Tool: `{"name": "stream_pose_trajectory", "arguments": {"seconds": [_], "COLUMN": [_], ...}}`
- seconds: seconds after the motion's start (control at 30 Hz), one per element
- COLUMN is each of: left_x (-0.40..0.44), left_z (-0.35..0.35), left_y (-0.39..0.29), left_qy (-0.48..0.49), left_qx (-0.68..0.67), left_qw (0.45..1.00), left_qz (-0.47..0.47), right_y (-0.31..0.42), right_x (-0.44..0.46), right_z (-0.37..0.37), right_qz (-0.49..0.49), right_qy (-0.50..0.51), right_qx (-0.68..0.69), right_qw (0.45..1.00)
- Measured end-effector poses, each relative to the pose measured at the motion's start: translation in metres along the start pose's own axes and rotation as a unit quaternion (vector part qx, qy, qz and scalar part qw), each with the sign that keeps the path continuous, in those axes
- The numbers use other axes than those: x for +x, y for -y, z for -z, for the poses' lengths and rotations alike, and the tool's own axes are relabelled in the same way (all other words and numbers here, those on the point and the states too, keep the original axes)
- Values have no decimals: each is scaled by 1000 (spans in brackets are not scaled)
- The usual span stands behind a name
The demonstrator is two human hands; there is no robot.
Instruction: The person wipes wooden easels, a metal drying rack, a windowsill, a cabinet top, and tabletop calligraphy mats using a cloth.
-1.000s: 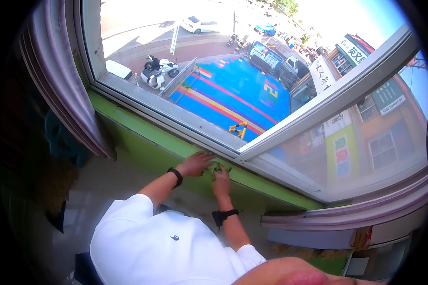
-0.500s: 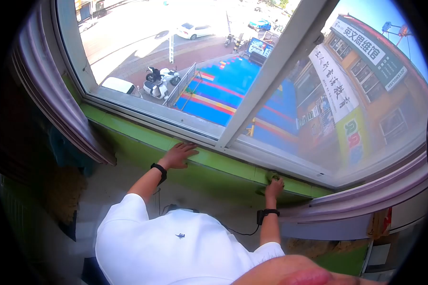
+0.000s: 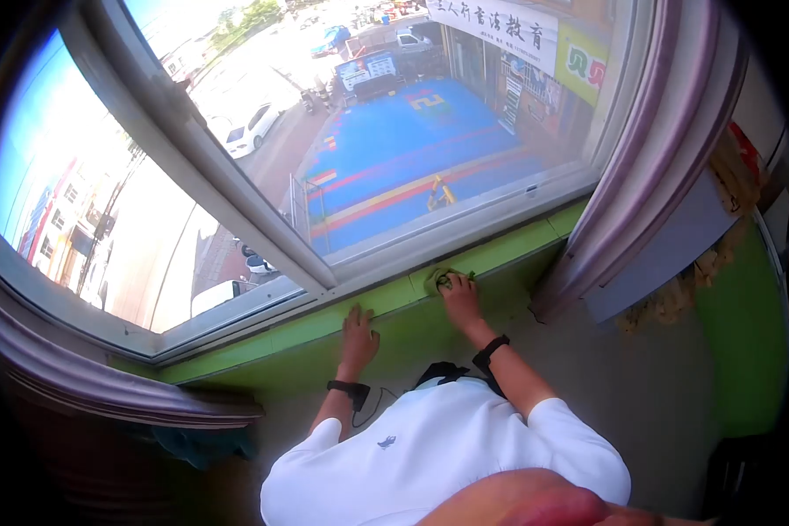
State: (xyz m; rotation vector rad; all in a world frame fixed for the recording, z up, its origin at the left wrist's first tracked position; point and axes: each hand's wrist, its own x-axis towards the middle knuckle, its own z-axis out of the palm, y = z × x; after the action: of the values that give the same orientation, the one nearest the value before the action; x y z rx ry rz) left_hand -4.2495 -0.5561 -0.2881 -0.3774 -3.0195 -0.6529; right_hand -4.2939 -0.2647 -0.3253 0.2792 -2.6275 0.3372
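Observation:
My left hand (image 3: pixel 358 340) rests on the front edge of the green tiled window sill (image 3: pixel 311 326), just right of the foot of the window divider. Its fingers are stretched out and it holds nothing. Farther right along the sill, my right hand (image 3: pixel 463 302) is closed on a small bunched greenish cloth (image 3: pixel 433 280), pressed against the tiles. Part of the cloth is hidden under the fingers. Both wrists wear black bands. Behind the sill stands the sliding window (image 3: pixel 430 237) in its pale frame.
A pinkish curtain (image 3: pixel 649 149) hangs at the right, close to the sill, and another curtain (image 3: pixel 123 386) is bunched at the left. The window divider (image 3: pixel 210 175) slants up from the sill. A dark cable (image 3: pixel 373 408) hangs below my left hand.
The view has swung and tilted. My left hand has moved right along the sill, past the divider's foot. My right hand stays on the cloth, now slightly farther from the divider.

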Motion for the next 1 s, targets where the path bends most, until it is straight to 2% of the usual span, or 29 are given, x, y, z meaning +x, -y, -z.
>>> {"name": "stream_pose_trajectory", "arguments": {"seconds": [0.1, 0.17, 0.23, 0.33, 0.43, 0.6, 0.7, 0.77, 0.87, 0.93, 1.0], "left_x": [28, 50, 72, 90, 106, 133, 154, 167, 176, 195, 193], "left_z": [-11, -33, -46, -62, -68, -70, -85, -95, -106, -117, -123], "left_y": [-80, -97, -114, -140, -149, -184, -202, -220, -236, -255, -265], "left_qy": [63, 81, 87, 109, 81, 82, 76, 86, 108, 109, 128], "left_qx": [21, 1, -18, 12, -4, -65, -60, -76, -83, -81, 25], "left_qw": [993, 989, 986, 982, 985, 973, 969, 968, 966, 964, 965], "left_qz": [-97, -121, -142, -155, -153, -207, -226, -222, -218, -230, -228], "right_y": [-6, -19, -44, -95, -150, -239, -293, -327, -369, -405, -433], "right_x": [0, 5, -1, -9, -7, 26, 47, 60, 71, 70, 69], "right_z": [20, 24, 25, 35, 51, 80, 78, 77, 96, 93, 93], "right_qz": [-31, -21, -64, -124, -157, -190, -204, -206, -239, -248, -262], "right_qy": [31, 57, 37, 11, -7, 63, 84, 132, 191, 171, 152], "right_qx": [30, 37, 48, 54, 8, -66, -84, -125, -114, -92, -73], "right_qw": [999, 997, 996, 991, 988, 977, 972, 962, 945, 949, 950]}}
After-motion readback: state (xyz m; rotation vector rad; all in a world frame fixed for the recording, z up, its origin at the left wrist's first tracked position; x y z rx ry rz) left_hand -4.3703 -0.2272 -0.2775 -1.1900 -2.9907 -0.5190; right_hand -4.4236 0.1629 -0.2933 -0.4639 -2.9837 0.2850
